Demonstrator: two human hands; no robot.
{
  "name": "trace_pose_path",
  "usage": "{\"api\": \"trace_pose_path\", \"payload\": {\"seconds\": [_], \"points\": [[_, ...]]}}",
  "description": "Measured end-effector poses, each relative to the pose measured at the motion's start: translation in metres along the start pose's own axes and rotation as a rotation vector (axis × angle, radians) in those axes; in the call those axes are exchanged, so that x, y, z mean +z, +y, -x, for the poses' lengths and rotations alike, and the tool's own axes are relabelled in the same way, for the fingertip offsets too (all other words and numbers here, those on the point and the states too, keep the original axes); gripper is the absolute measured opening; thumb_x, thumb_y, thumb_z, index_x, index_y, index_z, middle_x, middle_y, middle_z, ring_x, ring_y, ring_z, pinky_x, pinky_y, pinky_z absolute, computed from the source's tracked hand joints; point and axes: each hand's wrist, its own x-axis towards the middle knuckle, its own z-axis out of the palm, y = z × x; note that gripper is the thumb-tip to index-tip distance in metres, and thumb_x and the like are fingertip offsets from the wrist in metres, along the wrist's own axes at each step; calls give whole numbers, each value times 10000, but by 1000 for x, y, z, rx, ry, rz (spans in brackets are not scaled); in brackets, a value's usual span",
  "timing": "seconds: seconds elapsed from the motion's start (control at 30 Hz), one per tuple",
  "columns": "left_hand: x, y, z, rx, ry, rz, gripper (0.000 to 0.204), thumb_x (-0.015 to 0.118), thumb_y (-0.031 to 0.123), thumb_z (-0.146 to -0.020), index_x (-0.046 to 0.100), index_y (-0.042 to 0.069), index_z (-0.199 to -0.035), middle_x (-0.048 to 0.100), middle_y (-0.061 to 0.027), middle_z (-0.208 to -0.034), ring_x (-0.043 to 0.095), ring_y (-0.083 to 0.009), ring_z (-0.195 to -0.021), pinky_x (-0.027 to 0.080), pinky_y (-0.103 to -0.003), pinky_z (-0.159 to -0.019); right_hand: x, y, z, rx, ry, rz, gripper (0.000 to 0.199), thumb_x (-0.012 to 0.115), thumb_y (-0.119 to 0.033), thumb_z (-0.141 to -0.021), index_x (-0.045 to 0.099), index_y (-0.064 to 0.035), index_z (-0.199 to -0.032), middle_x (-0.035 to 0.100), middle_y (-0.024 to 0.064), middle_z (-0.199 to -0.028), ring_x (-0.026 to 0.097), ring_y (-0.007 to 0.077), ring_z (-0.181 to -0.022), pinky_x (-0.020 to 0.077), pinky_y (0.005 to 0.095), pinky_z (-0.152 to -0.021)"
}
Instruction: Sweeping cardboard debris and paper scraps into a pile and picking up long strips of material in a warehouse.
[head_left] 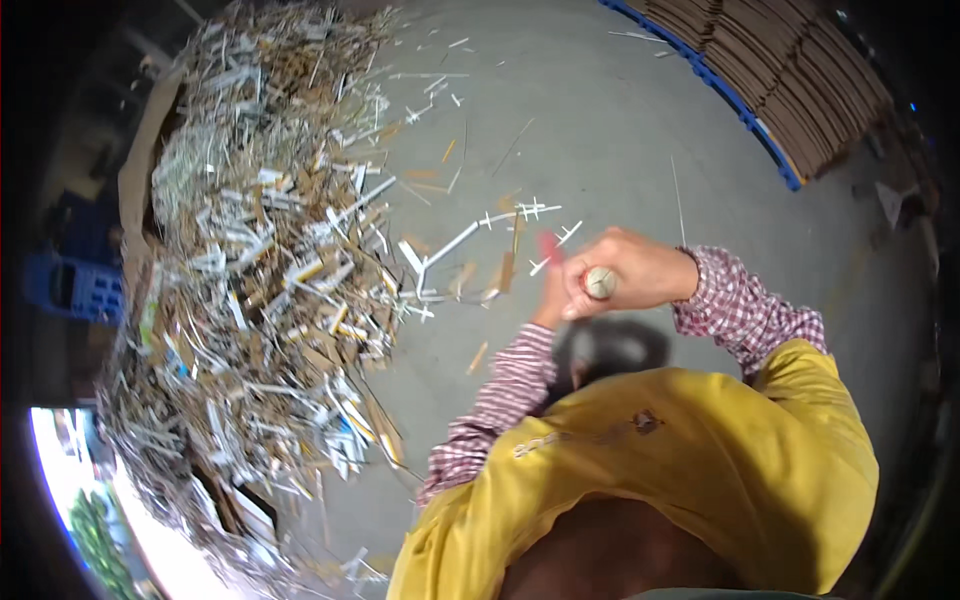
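Observation:
My right hand point(632, 268) is closed round the upper end of a pole point(600, 283), whose pale round tip points up toward me. Just below and to its left, my left hand point(555, 297) also grips the pole, partly covered by the right hand. A blurred red patch point(548, 246) shows beyond my left hand; its kind cannot be made out. What is at the pole's lower end is hidden behind my hands. On the floor past them lie white paper strips point(455, 243) and small branched white scraps point(537, 210).
A large heap of shredded paper and cardboard scraps point(290, 220) spreads along the left. At the far right, flat brown cardboard point(790, 80) is stacked on a blue pallet point(735, 105). A blue object point(85, 288) stands beyond the heap. Grey floor point(600, 130) runs between heap and pallet.

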Motion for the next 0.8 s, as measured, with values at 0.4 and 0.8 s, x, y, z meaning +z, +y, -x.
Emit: {"api": "trace_pose_path", "payload": {"seconds": [0.4,0.8], "points": [[-95,-172,-40,-82,-244,-418,308,444,303,-757,624,65,-833,586,-195,-786,569,-353,-745,437,-421,-672,75,129,-89,197,344,-671,115,606,-128,-757,558,-26,-736,604,83,-850,554,132,-704,450,233,-618],[-125,-124,-65,272,-156,-565,167,502,190,-716,543,35,-668,543,-196,-627,542,-377,-632,419,-451,-558,28,82,-66,203,512,-708,176,627,-129,-732,562,0,-834,561,133,-998,521,221,-937,427,316,-779]]}}
